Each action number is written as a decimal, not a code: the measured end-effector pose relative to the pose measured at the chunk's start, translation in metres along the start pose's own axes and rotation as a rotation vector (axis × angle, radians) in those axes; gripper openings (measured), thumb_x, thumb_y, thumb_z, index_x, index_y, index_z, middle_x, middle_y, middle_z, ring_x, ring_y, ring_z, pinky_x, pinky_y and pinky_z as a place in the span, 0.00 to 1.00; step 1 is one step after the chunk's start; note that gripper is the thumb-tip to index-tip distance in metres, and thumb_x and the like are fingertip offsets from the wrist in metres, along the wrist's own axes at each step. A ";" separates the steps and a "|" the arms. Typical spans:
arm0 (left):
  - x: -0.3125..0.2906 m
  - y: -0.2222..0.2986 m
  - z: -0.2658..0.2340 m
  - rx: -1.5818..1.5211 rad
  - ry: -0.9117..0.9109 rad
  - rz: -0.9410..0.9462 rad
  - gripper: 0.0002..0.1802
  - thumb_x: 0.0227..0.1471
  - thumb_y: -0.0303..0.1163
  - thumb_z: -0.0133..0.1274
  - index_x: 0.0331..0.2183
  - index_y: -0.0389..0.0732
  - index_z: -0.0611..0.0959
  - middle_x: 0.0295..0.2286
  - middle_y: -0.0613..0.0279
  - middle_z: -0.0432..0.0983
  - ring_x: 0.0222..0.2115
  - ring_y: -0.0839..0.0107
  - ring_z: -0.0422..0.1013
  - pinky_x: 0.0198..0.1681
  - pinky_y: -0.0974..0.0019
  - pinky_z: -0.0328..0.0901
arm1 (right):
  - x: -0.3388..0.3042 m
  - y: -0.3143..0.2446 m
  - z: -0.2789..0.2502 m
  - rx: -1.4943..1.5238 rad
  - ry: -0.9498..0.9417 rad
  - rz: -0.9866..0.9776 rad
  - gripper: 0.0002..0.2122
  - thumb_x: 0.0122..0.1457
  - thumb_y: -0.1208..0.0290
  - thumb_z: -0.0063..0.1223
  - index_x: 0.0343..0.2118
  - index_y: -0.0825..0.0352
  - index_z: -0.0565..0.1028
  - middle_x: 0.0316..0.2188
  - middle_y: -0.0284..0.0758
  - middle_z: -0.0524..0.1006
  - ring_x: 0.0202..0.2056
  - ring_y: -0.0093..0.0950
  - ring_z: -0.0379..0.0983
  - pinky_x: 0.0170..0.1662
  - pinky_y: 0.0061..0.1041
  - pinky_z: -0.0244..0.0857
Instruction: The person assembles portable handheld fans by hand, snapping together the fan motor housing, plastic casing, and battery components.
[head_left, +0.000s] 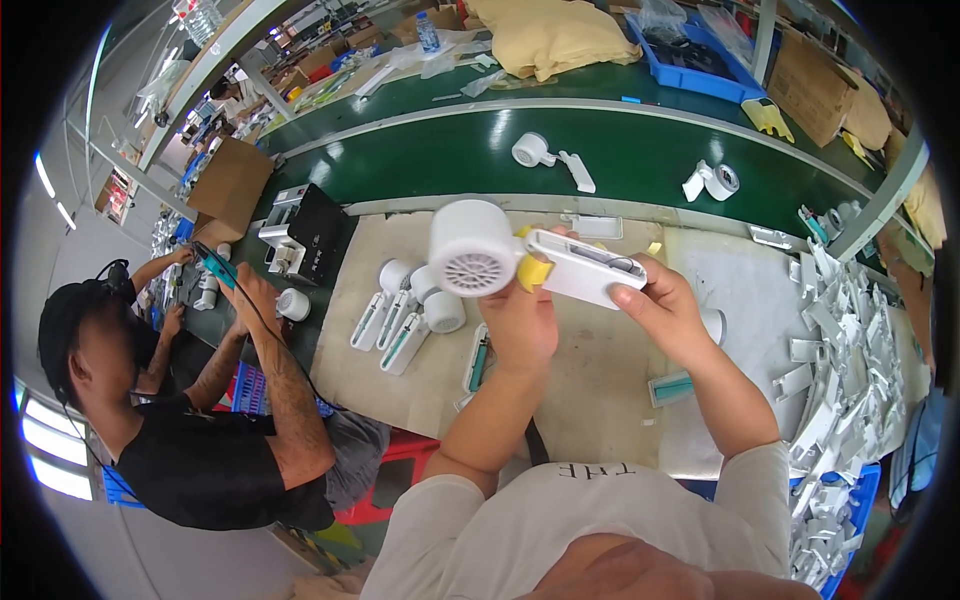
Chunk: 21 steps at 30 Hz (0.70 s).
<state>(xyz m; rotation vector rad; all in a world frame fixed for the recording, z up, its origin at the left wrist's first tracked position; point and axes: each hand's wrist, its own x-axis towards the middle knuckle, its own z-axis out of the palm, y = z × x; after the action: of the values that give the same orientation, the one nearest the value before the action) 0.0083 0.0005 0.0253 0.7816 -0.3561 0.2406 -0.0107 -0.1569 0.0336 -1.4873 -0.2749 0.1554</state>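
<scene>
Above the work mat (590,400) I hold a white handheld fan (585,268) level, its round grilled head to the left. My left hand (525,325) grips it at the neck, where a yellow wrap (533,271) shows by my fingers. My right hand (665,305) pinches the far end of the handle, which lies uncovered with a thin dark wire inside. Left of my left hand lie several similar fans (445,312), teal parts in their handles. A handle with a teal part (478,360) sits by my left forearm, another teal piece (672,388) by my right.
White plastic handle covers (840,360) form a large heap at the right. Beyond the mat runs a green conveyor belt (420,160) carrying fans (535,150). A black machine (305,235) stands left, near a co-worker (210,430) holding a teal power screwdriver (215,265).
</scene>
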 end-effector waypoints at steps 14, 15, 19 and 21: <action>0.128 0.085 -0.126 1.522 -0.135 0.015 0.16 0.40 0.26 0.52 0.35 0.31 0.73 0.22 0.54 0.74 0.27 0.64 0.73 0.31 0.62 0.67 | 0.183 0.076 -0.010 -1.031 -0.113 -0.719 0.24 0.48 0.56 0.54 0.43 0.70 0.67 0.37 0.40 0.71 0.40 0.36 0.66 0.41 0.31 0.63; 0.136 0.097 -0.156 1.802 -0.126 0.002 0.16 0.40 0.26 0.50 0.35 0.31 0.72 0.23 0.50 0.74 0.27 0.59 0.72 0.32 0.59 0.66 | 0.203 0.077 -0.016 -1.133 0.033 -0.393 0.25 0.48 0.56 0.53 0.44 0.69 0.66 0.41 0.41 0.69 0.44 0.36 0.64 0.44 0.32 0.62; 0.129 0.123 -0.310 2.288 -0.055 -0.397 0.18 0.39 0.24 0.48 0.37 0.34 0.71 0.30 0.46 0.73 0.33 0.48 0.69 0.36 0.54 0.64 | 0.255 0.116 -0.031 -1.321 0.337 -0.029 0.25 0.48 0.58 0.52 0.46 0.69 0.65 0.44 0.43 0.68 0.46 0.37 0.63 0.45 0.34 0.62; 0.123 0.125 -0.308 2.310 -0.123 -0.529 0.19 0.38 0.24 0.47 0.38 0.35 0.71 0.33 0.47 0.73 0.36 0.49 0.68 0.38 0.55 0.63 | 0.272 0.137 -0.051 -1.391 0.278 0.182 0.24 0.48 0.59 0.53 0.45 0.69 0.67 0.39 0.44 0.70 0.40 0.34 0.68 0.41 0.30 0.66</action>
<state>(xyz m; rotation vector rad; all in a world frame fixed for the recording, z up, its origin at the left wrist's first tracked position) 0.1465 0.3183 -0.0472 3.1068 0.2339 -0.0181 0.2737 -0.1209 -0.0824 -2.8825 0.0276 -0.1505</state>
